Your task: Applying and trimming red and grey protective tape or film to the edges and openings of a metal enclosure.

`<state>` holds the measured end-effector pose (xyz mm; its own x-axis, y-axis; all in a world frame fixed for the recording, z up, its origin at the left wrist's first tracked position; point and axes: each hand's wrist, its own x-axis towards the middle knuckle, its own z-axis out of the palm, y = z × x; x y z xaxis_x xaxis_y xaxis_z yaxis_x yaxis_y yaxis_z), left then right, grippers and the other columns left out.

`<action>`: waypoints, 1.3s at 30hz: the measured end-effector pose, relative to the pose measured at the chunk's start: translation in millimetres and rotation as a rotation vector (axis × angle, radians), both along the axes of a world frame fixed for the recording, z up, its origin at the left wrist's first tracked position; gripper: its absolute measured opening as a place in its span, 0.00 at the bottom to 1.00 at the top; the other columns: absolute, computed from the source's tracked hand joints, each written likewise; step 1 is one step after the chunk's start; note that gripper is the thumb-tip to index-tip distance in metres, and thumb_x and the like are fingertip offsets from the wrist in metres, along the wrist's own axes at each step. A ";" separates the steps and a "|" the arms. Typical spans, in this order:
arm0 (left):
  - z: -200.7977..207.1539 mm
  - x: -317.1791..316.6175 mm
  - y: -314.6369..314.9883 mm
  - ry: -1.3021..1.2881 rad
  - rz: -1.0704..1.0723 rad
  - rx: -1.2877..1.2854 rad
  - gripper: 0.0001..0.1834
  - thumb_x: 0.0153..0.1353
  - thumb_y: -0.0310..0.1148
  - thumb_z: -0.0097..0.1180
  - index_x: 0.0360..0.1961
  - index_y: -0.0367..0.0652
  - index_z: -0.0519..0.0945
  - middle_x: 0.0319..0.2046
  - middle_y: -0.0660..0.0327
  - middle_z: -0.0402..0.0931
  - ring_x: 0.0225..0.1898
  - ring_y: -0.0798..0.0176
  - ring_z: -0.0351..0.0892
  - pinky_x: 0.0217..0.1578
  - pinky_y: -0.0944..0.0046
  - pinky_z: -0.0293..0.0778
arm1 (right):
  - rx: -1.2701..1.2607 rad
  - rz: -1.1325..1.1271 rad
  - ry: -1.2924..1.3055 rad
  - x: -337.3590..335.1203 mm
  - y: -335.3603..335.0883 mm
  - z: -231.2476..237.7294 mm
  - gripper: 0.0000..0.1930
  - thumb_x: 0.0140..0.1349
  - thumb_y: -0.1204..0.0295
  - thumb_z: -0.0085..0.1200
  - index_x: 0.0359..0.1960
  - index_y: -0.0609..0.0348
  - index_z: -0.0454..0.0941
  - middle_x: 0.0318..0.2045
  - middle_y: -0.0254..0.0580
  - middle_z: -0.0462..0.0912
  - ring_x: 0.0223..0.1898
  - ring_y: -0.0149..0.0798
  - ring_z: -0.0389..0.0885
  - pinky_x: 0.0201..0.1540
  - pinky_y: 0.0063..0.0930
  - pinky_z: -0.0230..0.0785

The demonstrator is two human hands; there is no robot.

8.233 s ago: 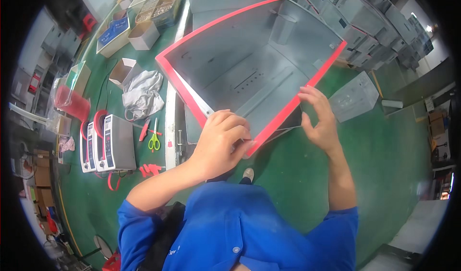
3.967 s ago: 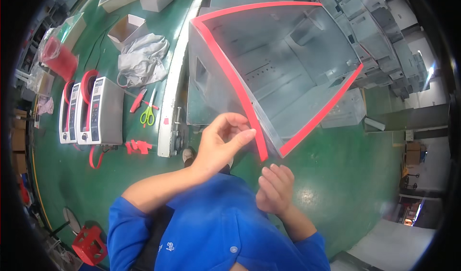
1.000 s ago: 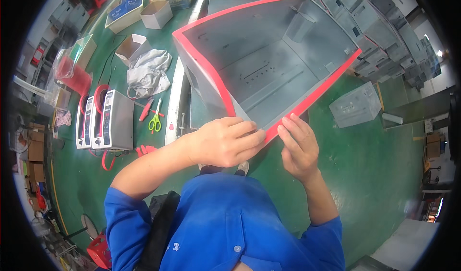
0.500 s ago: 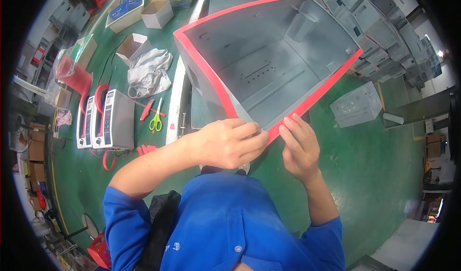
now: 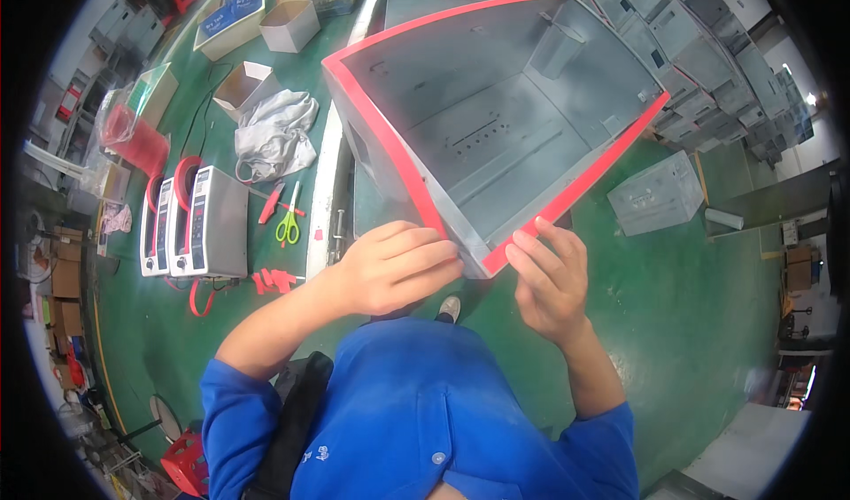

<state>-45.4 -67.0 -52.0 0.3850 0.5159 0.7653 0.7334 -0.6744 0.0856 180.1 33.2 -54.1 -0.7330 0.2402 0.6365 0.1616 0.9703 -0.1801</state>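
A large grey metal box (image 5: 482, 146) with its open side facing up and toward me has red tape (image 5: 584, 181) along its rim. At the near end of the left rim, my left hand (image 5: 398, 268) is closed, its curled fingers on the red tape; the fingertips partly hide it. My right hand (image 5: 551, 279) has its fingers extended, with the fingertips against the taped right rim close to the near corner. Bare grey metal shows at that corner between my two hands.
Left of the box, the green bench holds two tape dispensers (image 5: 217, 225), green-handled scissors (image 5: 288, 227), a red-handled cutter (image 5: 271, 203), a grey cloth (image 5: 279, 137) and cut red tape pieces (image 5: 273, 280). A smaller grey box (image 5: 655, 194) stands on the floor at right, near stacked grey boxes (image 5: 699, 48).
My left hand has moved left and slightly down, away from the near corner, uncovering the tape end there. The right hand has stayed by the right rim, shifting only slightly.
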 end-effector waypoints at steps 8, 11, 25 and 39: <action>-29.9 5.4 -16.4 -0.437 0.121 -0.168 0.12 0.43 0.19 0.58 0.33 0.36 0.77 0.31 0.56 0.74 0.30 0.58 0.75 0.27 0.65 0.71 | -0.033 -0.064 -0.004 -8.9 -5.9 1.0 0.19 0.48 0.80 0.47 0.45 0.59 0.74 0.45 0.44 0.76 0.51 0.46 0.73 0.59 0.47 0.52; -34.6 8.5 -17.2 -0.486 0.114 -0.205 0.12 0.44 0.19 0.58 0.33 0.36 0.77 0.32 0.55 0.74 0.29 0.58 0.74 0.26 0.66 0.72 | -0.035 -0.034 -0.007 -9.6 -13.9 -1.7 0.18 0.48 0.80 0.47 0.45 0.61 0.74 0.46 0.45 0.76 0.51 0.46 0.72 0.60 0.47 0.52; -27.1 23.8 -19.8 -1.522 -0.073 -0.876 0.15 0.59 0.30 0.54 0.45 0.37 0.70 0.40 0.60 0.73 0.41 0.71 0.72 0.37 0.71 0.69 | -0.096 -0.098 0.063 -10.8 -20.9 -6.7 0.18 0.50 0.79 0.46 0.44 0.64 0.74 0.47 0.51 0.76 0.52 0.51 0.72 0.58 0.43 0.58; 17.3 36.8 -16.4 -1.937 -0.098 -1.077 0.06 0.55 0.30 0.59 0.30 0.43 0.75 0.25 0.65 0.76 0.24 0.73 0.74 0.21 0.74 0.64 | -0.583 -0.057 0.177 -13.3 -30.2 35.9 0.11 0.52 0.82 0.50 0.39 0.64 0.74 0.33 0.45 0.78 0.34 0.38 0.78 0.37 0.28 0.70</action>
